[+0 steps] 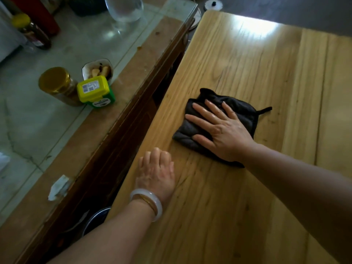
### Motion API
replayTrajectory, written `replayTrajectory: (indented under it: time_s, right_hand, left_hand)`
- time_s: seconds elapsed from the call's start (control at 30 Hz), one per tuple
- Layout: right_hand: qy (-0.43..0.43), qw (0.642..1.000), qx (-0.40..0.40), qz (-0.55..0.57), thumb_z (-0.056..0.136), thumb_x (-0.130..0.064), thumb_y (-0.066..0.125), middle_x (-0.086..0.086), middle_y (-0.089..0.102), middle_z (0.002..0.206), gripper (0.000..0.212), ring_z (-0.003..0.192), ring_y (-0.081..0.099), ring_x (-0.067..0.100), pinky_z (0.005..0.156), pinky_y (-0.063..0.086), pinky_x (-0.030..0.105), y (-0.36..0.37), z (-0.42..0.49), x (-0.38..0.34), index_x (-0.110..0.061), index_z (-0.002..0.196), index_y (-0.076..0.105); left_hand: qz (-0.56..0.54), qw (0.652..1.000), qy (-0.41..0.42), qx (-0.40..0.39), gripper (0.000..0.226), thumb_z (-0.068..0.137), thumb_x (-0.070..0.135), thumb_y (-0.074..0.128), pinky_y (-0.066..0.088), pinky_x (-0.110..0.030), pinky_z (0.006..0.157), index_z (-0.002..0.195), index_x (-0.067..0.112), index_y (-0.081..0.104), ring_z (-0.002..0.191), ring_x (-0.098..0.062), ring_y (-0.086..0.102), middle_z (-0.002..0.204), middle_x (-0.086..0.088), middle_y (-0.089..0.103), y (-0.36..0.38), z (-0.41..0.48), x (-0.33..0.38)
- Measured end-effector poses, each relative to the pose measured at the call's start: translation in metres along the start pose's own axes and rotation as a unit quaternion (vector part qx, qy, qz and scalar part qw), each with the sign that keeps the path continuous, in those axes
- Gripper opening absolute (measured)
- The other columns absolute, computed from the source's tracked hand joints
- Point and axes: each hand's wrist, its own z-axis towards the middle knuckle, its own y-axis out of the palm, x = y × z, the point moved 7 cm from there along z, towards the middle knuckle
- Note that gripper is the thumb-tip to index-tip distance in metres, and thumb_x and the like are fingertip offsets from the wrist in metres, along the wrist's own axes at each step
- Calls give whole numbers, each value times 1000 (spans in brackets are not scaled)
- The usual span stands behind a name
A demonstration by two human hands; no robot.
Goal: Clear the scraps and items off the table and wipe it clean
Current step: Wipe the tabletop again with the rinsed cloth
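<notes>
Grey cloth [240,107] under your right hand [226,132], fingers [214,109] spread flat; left hand [158,172] rests on the bench [247,202], fingers bent, holding nothing. Press evenly, wiping along the grain.

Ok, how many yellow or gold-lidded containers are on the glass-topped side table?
3: a gold-lidded jar and a yellow-lidded green tub side by side near its edge, and a yellow-capped bottle at the far left. More may sit out of frame.
</notes>
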Motion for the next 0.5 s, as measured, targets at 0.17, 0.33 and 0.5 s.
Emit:
replayTrajectory:
  time_s: [0.17, 0.33, 0.5]
  right_hand:
    - [166, 986, 27, 7, 96, -69, 6, -13, -9, 165, 62, 150, -18, 14, 122, -8, 49, -8, -8, 58, -48, 154, -1]
    - [203, 978, 22, 53, 96, -65, 4, -10, -18, 164, 63, 149, -25, 18, 120, -9, 54, 0, -48, 26, -44, 155, -6]
    - [36, 999, -32, 25, 100, -65, 13, -10, -9, 165, 59, 151, -20, 18, 120, -3, 56, 24, -119, -29, -46, 155, 1]
  left_hand:
    - [9, 1000, -1, -7, 23, 87, 27, 28, 40, -37, 65, 83, 16, 47, 71, -19, 37, 82, -3, 40, -1, -1, 2]
    - [24, 1000, -4, -11, 21, 88, 27, 27, 39, -37, 66, 83, 16, 45, 71, -18, 34, 82, -3, 37, -1, -4, 2]
    - [42, 999, 0, -20, 21, 87, 27, 28, 39, -40, 65, 84, 15, 46, 71, -22, 36, 82, -6, 38, 0, -2, 4]
